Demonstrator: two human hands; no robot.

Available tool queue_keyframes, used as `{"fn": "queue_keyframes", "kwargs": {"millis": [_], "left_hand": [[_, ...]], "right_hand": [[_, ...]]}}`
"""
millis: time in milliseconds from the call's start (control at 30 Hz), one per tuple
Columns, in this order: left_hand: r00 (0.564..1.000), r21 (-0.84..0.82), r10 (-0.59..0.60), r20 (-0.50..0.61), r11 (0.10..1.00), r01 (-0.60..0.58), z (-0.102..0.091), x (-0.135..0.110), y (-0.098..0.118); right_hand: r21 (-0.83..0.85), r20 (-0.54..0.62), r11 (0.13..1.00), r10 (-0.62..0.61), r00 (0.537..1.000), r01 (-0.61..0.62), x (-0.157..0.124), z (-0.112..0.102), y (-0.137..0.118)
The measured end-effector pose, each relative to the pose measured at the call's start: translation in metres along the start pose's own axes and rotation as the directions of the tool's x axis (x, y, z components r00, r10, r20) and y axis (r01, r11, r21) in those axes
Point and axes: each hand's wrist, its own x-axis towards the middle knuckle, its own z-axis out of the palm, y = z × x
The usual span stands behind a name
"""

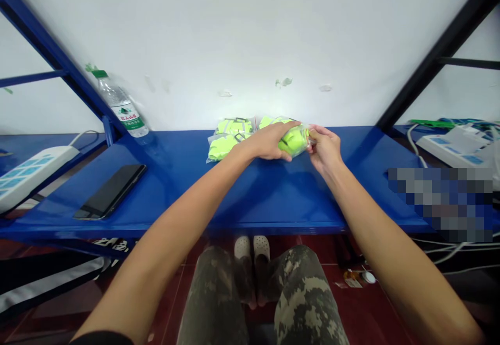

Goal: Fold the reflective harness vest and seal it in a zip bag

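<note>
My left hand [269,143] lies over a neon yellow folded hi-vis vest in a clear plastic bag [292,142], gripping it from above. My right hand [324,149] pinches the bag's right end, where the clear plastic sticks out. Just left of my left hand, more bagged neon vests with grey reflective strips [230,139] lie in a loose pile, touching the held bag or nearly so. Both hands hide part of the held bag.
All this sits on a blue steel shelf [172,188] against a white wall. A phone [110,191] lies face up at left, behind it a plastic water bottle [121,106]. White power strips [33,175] [455,144] stand at both sides, with cables on the right.
</note>
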Motion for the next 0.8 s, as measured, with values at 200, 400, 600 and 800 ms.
{"fn": "queue_keyframes", "kwargs": {"millis": [200, 400, 600, 800], "left_hand": [[0.981, -0.186, -0.041, -0.191, 0.982, 0.005, -0.016, 0.003, 0.017], [0.919, -0.221, -0.363, 0.153, 0.894, 0.39, -0.041, -0.019, 0.002], [0.83, -0.322, -0.556, 0.053, 0.777, 0.541, -0.025, -0.027, -0.019], [0.807, -0.483, -0.566, -0.171, 0.762, 0.432, 0.012, -0.024, -0.015]], "right_hand": [[-0.104, 0.023, 0.971, -0.215, 0.976, 0.216, -0.003, -0.003, -0.001], [-0.273, 0.339, 0.941, -0.102, 0.935, 0.202, -0.018, 0.002, 0.001], [-0.353, 0.5, 0.914, 0.002, 0.866, 0.201, -0.026, 0.007, 0.014], [-0.466, 0.485, 0.854, 0.03, 0.874, 0.23, -0.029, 0.007, 0.012]]}}
